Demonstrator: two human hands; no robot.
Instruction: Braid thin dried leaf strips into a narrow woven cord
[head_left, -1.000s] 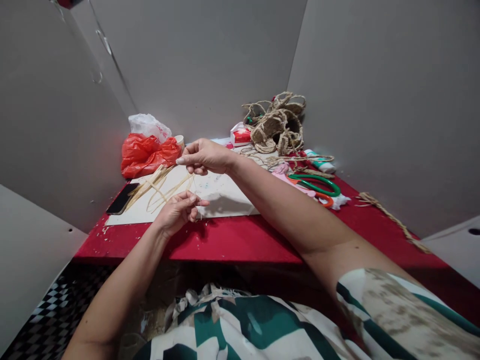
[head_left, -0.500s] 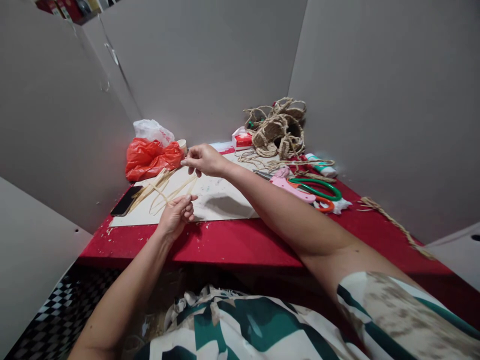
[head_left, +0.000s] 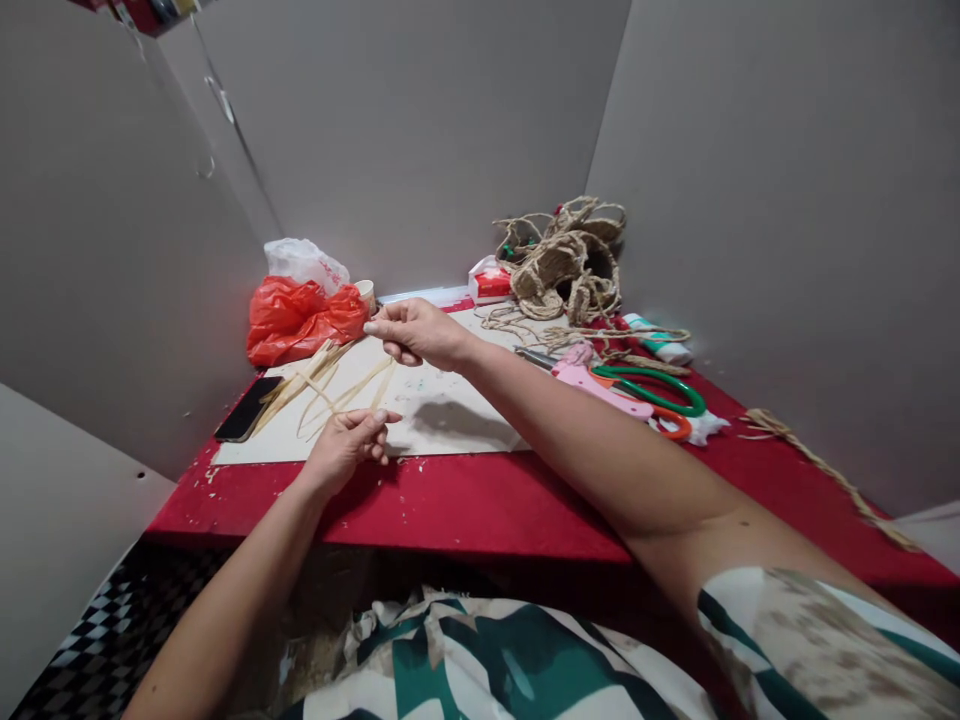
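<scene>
Left hand (head_left: 352, 440) farther from right hand (head_left: 420, 333); both pinched narrow, cannot tell if holding thin strand.

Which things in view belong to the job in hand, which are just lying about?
Likely job:
pale-yellow straw strips by the left hand
cream flat board beneath
green-handled scissors, perhaps, though untouched

Likely lying about:
black flat phone
crumpled orange-red plastic bag
crumpled white plastic bag

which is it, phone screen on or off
Looks off: the phone lies by the pale strips, its upward face dark, with no lit display showing.
</scene>
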